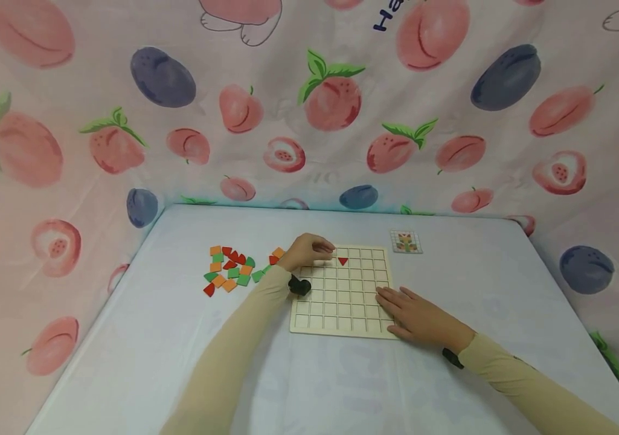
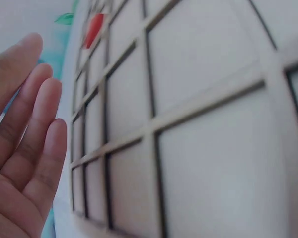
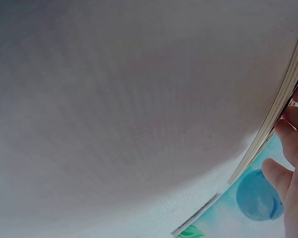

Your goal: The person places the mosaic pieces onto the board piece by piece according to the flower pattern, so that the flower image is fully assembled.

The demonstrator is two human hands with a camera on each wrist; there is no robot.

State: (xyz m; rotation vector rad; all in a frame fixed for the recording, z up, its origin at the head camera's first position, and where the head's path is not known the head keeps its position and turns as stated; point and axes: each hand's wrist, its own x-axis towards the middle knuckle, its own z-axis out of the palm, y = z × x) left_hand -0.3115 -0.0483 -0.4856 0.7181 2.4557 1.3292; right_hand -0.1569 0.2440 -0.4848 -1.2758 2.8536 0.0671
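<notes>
A pale wooden grid board point(image 1: 330, 308) lies on the table, with one red triangle point(image 1: 343, 261) in a cell near its far side. My left hand point(image 1: 309, 251) is over the board's far left corner, fingers slightly bent. In the left wrist view, nothing shows between the thumb and fingers point(image 2: 45, 99) of that hand, and the red piece point(image 2: 95, 30) sits beyond them. My right hand point(image 1: 420, 315) rests with extended fingers on the board's right edge. The right wrist view shows those fingers point(image 3: 293, 139) along the board's side point(image 3: 268, 119).
Left of the board lie several loose orange, green and red pieces point(image 1: 230, 272), some close to the left forearm. A small picture card point(image 1: 406, 241) with a gridded flower pattern lies beyond the board's far right corner. Fruit-printed cloth point(image 1: 287, 109) hangs behind the white table point(image 1: 124, 350).
</notes>
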